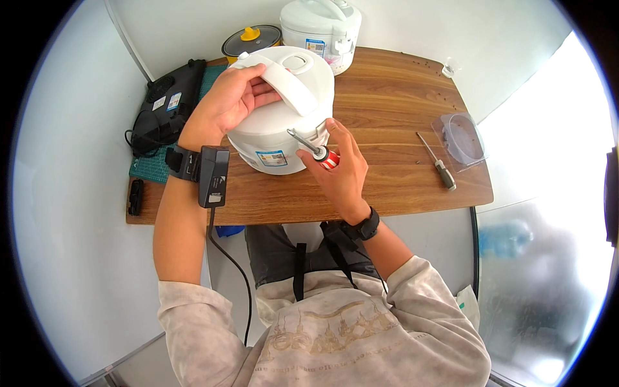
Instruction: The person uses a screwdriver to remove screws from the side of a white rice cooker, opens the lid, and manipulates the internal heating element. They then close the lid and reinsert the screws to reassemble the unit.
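Note:
A white rice cooker (263,129) stands upright on the wooden table in front of me, its lid closed. My left hand (233,98) is closed around the lid's carrying handle (291,90), thumb on top and fingers tucked beneath. In my right hand (342,177) is a screwdriver (327,158) with a red and white handle, its metal shaft pointing up and left across the cooker's front. The fingertips of that hand reach the latch area at the cooker's right side; whether they press it I cannot tell.
A second white rice cooker (322,29) and a glass-lidded pot (251,40) with a yellow knob stand at the back. Black equipment (171,103) lies left on a green mat (149,169). Another screwdriver (438,164) and a clear plastic tray (463,138) are at right, near small scattered bits.

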Action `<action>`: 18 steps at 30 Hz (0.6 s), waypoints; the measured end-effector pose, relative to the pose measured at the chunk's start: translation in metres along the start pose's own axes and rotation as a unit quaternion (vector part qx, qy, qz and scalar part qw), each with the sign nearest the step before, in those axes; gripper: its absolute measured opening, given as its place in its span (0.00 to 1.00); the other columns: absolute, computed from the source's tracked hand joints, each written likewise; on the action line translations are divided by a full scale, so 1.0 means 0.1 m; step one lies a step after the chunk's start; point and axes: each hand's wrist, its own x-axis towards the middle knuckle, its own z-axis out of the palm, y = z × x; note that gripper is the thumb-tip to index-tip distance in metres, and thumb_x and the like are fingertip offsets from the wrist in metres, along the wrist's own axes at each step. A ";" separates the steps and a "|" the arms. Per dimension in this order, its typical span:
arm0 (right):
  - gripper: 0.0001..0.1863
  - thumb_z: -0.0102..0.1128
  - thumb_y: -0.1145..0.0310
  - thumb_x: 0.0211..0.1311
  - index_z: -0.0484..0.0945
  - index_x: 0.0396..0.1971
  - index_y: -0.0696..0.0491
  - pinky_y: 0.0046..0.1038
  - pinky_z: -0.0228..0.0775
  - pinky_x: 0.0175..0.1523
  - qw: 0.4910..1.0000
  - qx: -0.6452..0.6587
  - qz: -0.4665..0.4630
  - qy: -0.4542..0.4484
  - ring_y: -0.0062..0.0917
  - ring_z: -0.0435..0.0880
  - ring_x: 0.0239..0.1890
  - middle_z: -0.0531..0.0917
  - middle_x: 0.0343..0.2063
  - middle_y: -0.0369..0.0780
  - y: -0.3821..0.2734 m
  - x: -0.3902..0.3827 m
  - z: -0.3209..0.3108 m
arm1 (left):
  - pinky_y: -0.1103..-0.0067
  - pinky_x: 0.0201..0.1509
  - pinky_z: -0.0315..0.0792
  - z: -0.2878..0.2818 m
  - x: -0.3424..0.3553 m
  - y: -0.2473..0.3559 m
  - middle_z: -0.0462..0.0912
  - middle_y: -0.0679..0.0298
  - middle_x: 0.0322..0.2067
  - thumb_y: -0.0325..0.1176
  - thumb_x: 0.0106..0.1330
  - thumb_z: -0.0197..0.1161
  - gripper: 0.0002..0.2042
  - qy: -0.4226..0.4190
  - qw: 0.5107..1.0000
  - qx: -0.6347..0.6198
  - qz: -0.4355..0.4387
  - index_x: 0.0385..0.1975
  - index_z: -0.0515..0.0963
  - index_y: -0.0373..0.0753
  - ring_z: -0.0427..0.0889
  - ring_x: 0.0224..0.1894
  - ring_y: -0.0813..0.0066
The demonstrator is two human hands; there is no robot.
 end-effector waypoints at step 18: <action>0.38 0.83 0.70 0.44 0.74 0.59 0.51 0.34 0.84 0.50 0.996 0.080 0.033 0.006 0.42 0.85 0.56 0.76 0.63 0.49 0.11 -0.14 0.10 | 0.66 0.69 0.75 -0.03 -0.01 0.02 0.80 0.47 0.57 0.32 0.78 0.51 0.20 -0.012 1.000 -0.011 -0.002 0.62 0.67 0.25 0.81 0.59 0.61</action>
